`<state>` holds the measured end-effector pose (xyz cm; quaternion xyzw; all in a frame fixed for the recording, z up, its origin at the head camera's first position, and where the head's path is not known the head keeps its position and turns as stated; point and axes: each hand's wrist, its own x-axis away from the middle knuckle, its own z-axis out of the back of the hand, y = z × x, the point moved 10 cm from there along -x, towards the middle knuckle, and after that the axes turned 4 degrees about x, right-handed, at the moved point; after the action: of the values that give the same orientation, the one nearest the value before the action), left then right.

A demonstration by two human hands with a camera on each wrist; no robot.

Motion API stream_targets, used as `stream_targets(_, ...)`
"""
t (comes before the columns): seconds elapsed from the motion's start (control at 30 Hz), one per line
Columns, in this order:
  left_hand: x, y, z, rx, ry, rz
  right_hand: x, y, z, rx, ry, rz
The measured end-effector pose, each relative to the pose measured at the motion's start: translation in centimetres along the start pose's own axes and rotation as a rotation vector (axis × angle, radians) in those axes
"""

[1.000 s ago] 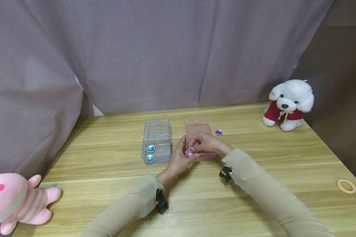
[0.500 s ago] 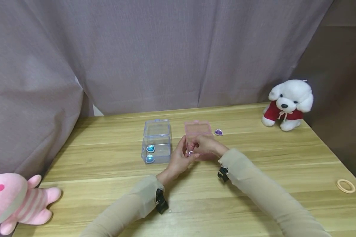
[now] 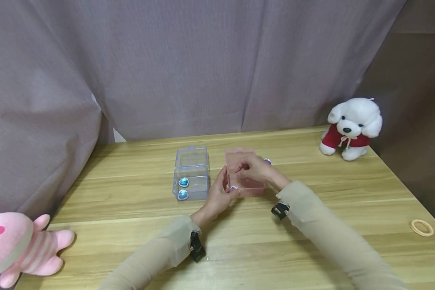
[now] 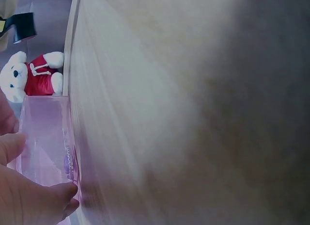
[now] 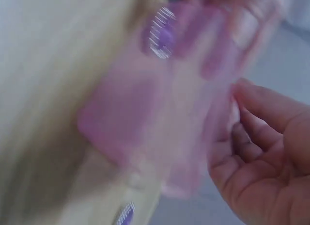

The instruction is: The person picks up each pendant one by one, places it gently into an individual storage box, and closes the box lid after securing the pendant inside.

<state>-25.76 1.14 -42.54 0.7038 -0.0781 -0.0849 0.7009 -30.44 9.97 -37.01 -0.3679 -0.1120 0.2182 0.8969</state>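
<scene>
My left hand grips the left side of a see-through pink plastic box, thumb at the front and fingers behind. The box lies on the table with its lid raised. A purple heart-like gem with a pale beaded rim sits inside, near its front left corner. Over the box is my right hand, fingers loosely bent; nothing shows between them in the right wrist view. A second purple gem lies on the table just beyond that hand, partly covered by it.
Left of the pink box stands an open clear bluish box with two blue gems in its left part. A white toy dog sits at back right, a wooden ring at right, a pink plush toy at left.
My right hand dipped toward the front left corner of the pink box with the purple gem, let it go there, and has risen back and right. My left hand stays on the box.
</scene>
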Motion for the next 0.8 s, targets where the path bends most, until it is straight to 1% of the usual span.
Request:
stream_targets(0.07,0.0,0.1,0.0,0.019,-0.003,0.001,0.1,1.0,2.1,-0.067,0.076,-0.044)
stream_targets(0.13,-0.1,0.0,-0.1,0.042,-0.007,-0.002,0.4,2.8,4.1,-0.162,0.158,-0.117)
stream_targets(0.17,0.0,0.0,-0.1,0.054,-0.008,-0.002,0.7,3.8,5.0,-0.19,0.203,-0.148)
stream_targets(0.23,0.0,-0.1,0.0,0.069,-0.006,0.003,1.1,5.7,6.4,-0.225,0.282,-0.185)
stream_targets(0.3,0.0,-0.2,0.0,0.069,-0.004,0.007,1.5,7.5,7.1,-0.201,0.332,-0.218)
stream_targets(0.4,0.0,-0.3,0.1,0.066,-0.003,0.013,1.9,9.6,7.1,-0.146,0.351,-0.266)
stream_targets(0.47,0.0,-0.2,0.1,0.058,-0.004,0.011,2.0,10.7,6.7,-0.137,0.342,-0.298)
stream_targets(0.53,0.0,-0.2,0.0,0.052,-0.005,0.012,1.9,11.6,6.2,-0.152,0.332,-0.33)
stream_targets(0.63,0.0,-0.2,0.0,0.049,-0.005,0.01,1.8,12.4,5.8,-0.135,0.318,-0.369)
stream_targets(0.67,0.0,-0.1,0.0,0.051,-0.006,0.008,1.8,12.5,5.7,-0.114,0.312,-0.377)
stream_targets(0.7,0.1,0.3,-0.1,0.058,-0.008,0.008,1.7,12.5,5.7,-0.093,0.307,-0.383)
stream_targets(0.8,0.1,0.3,-0.1,0.061,-0.007,0.004,1.6,12.4,5.7,-0.022,0.297,-0.393)
